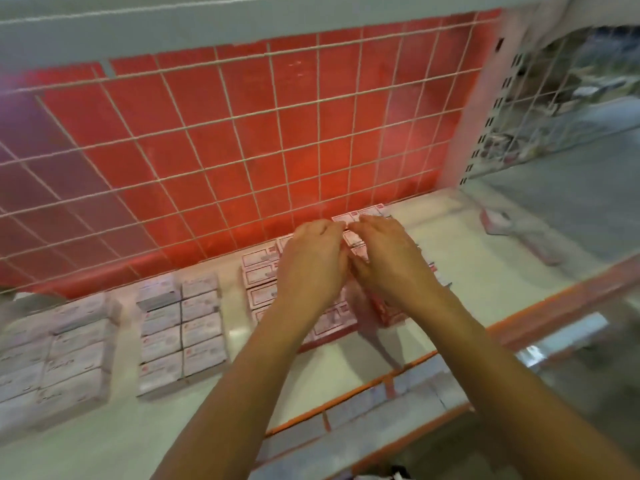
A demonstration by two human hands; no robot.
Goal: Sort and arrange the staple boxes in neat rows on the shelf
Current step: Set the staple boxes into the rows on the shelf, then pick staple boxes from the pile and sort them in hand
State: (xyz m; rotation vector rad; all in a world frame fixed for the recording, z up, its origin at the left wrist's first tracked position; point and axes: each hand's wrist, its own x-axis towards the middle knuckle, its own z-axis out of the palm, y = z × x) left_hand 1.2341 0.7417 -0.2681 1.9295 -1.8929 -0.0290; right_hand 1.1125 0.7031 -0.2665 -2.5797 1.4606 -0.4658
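**Sorting well along, one group being squared up**

The job is looking mostly done, as far as this blurred view is showing. On the pale shelf, the staple boxes are sitting in three groups along the wire grid at the back. A grey-white block is lying at the far left. A second grey-white block is standing beside it in two tidy columns, with a strip of bare shelf between them. Both are looking finished.

The red-printed block further right is the one being worked on. Its left column is lining up well, but its near right corner is looking uneven, and much of it is lying hidden under the hands.

The left hand and the right hand are hovering close together, palms down, over this block. Their fingers are bending forward towards the rearmost boxes by the grid. Whether they are pinching a box or only pressing on the tops, I cannot tell.

A pinkish item is lying alone well to the right, too blurred to name. If it is a staple box, it is probably waiting to join a row.

The boxes are looking small, flat and rectangular, with printed tops.
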